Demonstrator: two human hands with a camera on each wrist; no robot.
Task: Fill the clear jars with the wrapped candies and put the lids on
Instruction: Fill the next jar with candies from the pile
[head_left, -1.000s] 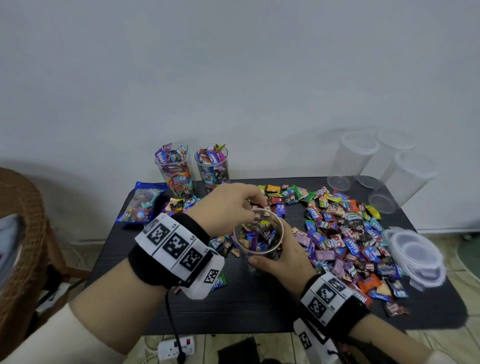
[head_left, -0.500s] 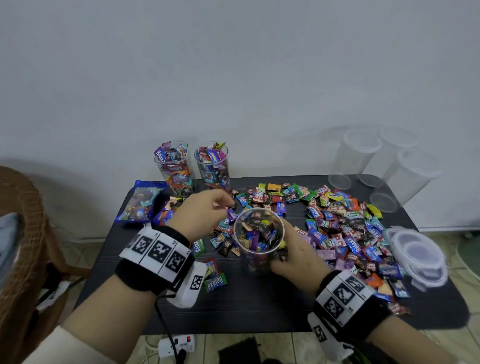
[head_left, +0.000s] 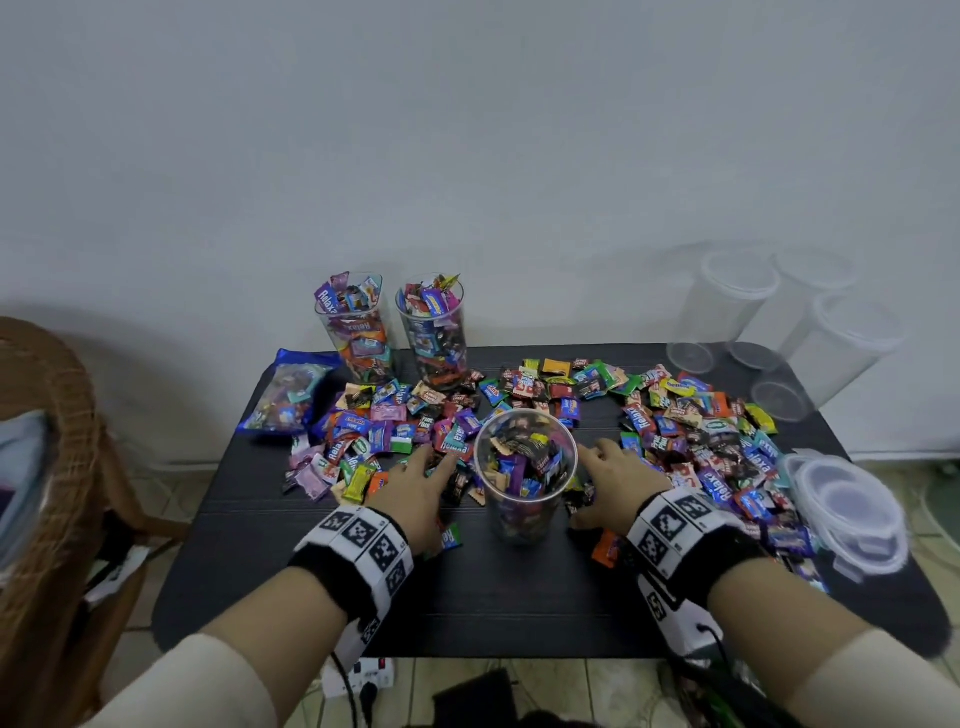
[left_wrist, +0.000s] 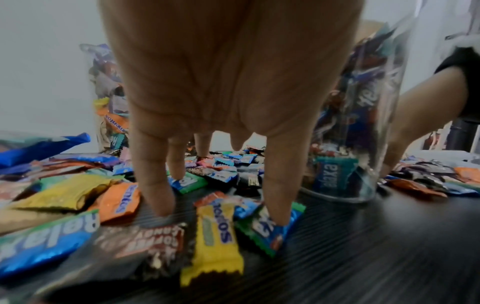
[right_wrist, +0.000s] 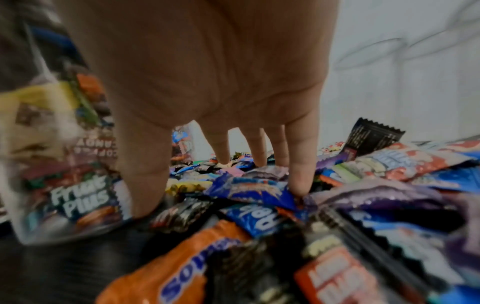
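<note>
A clear jar (head_left: 524, 483), partly filled with wrapped candies, stands upright in the middle of the black table (head_left: 467, 613). Loose wrapped candies (head_left: 691, 431) lie spread around it. My left hand (head_left: 421, 483) is just left of the jar, fingers spread straight with their tips down on candies (left_wrist: 215, 232). My right hand (head_left: 613, 478) is just right of the jar, fingers likewise spread and touching the candies (right_wrist: 249, 189). Neither hand touches the jar, which shows at the edge of both wrist views (left_wrist: 363, 133) (right_wrist: 59, 164).
Two full jars (head_left: 358, 327) (head_left: 434, 332) stand without lids at the back left, beside a blue candy bag (head_left: 291, 389). Three empty lidded jars (head_left: 727, 306) stand at the back right. A stack of clear lids (head_left: 841, 509) lies at the right edge. A wicker chair (head_left: 52, 467) stands left.
My left hand left the jar's rim and dropped onto the candies at its left. My right hand let go of the jar's side and moved onto the candies at its right.
</note>
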